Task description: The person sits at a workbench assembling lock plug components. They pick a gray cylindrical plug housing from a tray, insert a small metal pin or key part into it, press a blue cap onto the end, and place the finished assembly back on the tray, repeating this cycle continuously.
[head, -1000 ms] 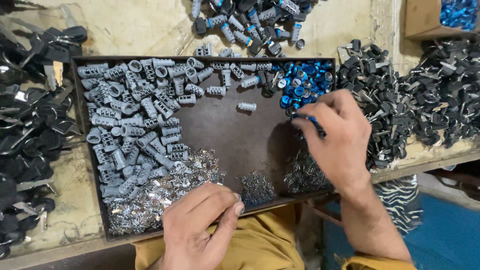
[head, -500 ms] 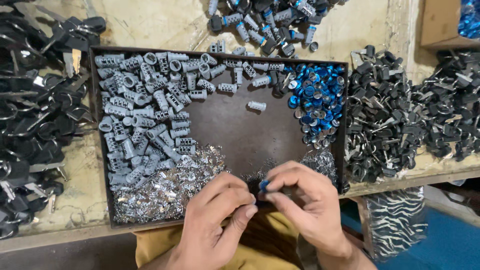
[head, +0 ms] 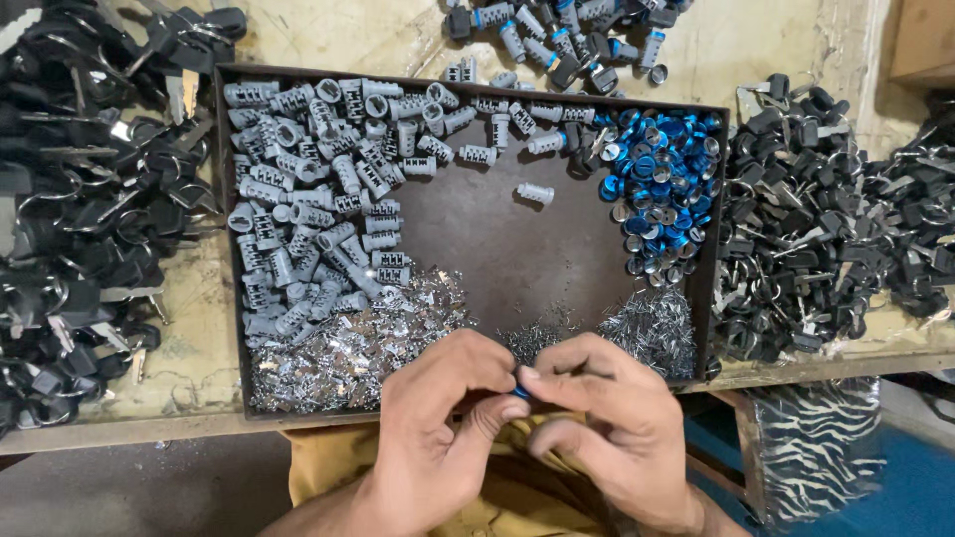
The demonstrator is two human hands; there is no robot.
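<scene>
Head view: left hand (head: 443, 428) and right hand (head: 607, 418) meet at the near edge of the dark tray (head: 497, 268), fingertips pinched together on a small blue ring (head: 520, 391), likely for close fitting. Grey cylinders (head: 308, 219), blue caps (head: 662, 189) and shiny metal bits (head: 348, 348) lie sorted by kind in the tray, within reach.

Surface (head: 189, 328): pale, worn and stained board with blotchy yellowish patches and a chipped front edge, lit evenly from above without hard shadows. Wooden box (head: 920, 40): light brown, at the upper right corner of the surface, only its lower corner in view. Below the front edge: blue floor (head: 895, 487) at lower right, partly covered by a black-and-white striped sheet (head: 811, 447) beside a brown wooden frame piece (head: 741, 447); darker grey-brown floor (head: 129, 492) at lower left.
</scene>
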